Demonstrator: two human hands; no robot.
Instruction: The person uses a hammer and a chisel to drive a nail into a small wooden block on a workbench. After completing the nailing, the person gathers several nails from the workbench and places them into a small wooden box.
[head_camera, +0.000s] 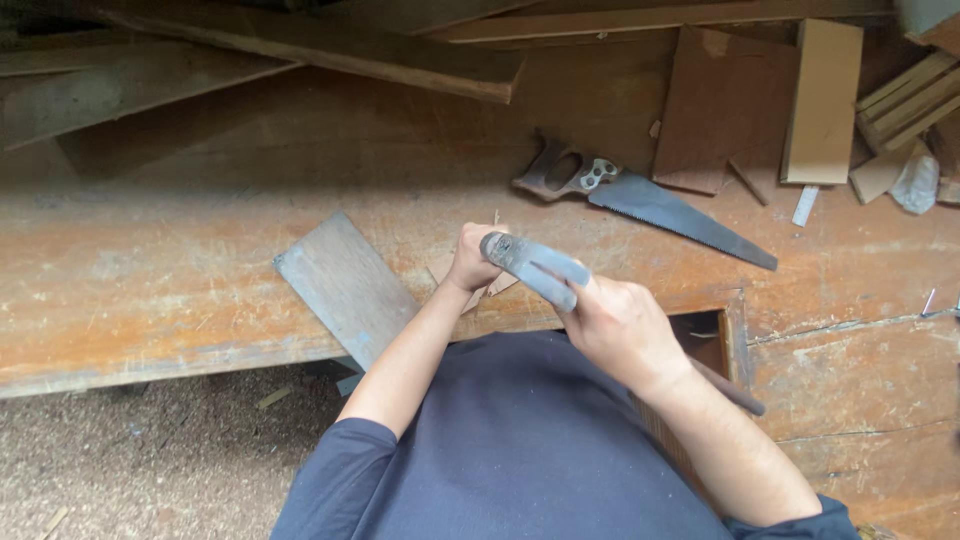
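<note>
Claw hammer (535, 264) clenched in right hand (620, 325), head beside left hand (470, 258) gripping wood scrap (490, 285)

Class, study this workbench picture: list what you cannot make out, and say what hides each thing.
- Head view: the small pale wood piece under the left hand is mostly covered by it.
- The grey metal hammer head: its handle hides in the right hand.
- The stacked wooden slats are cut off by the right edge.

Grey metal tool (535, 265), perhaps rust-flecked; orange-brown workbench (150, 280); dark-bladed saw (640, 200); navy shirt (520, 440).
</note>
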